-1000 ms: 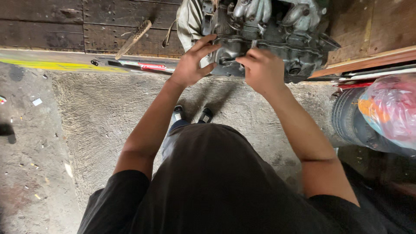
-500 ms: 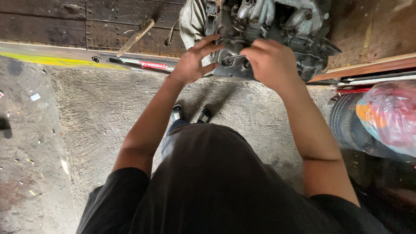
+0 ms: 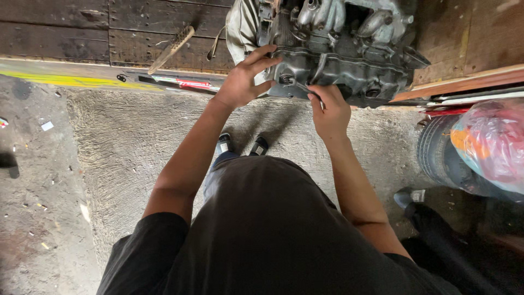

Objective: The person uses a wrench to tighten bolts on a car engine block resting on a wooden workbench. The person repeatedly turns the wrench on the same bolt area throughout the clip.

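Observation:
A grey metal engine block [image 3: 349, 60] sits on a dark wooden bench [image 3: 98, 33] in front of me. My left hand [image 3: 243, 82] rests against the block's near left edge, fingers spread over it. My right hand [image 3: 327, 112] is closed around a slim metal wrench [image 3: 305, 90] whose far end sits at a fitting on the block's front face. My arms, dark shirt and feet fill the lower part of the view.
A wire brush [image 3: 172, 48] lies on the bench to the left. A red-handled tool [image 3: 185, 83] lies along the bench edge by a yellow strip. A tyre [image 3: 436, 158] and a plastic bag [image 3: 491, 136] sit at right. Rough concrete floor [image 3: 109, 153] lies below.
My right hand has pulled back toward me and down off the block's front, now showing the wrench in it. The left hand has stayed on the block's edge.

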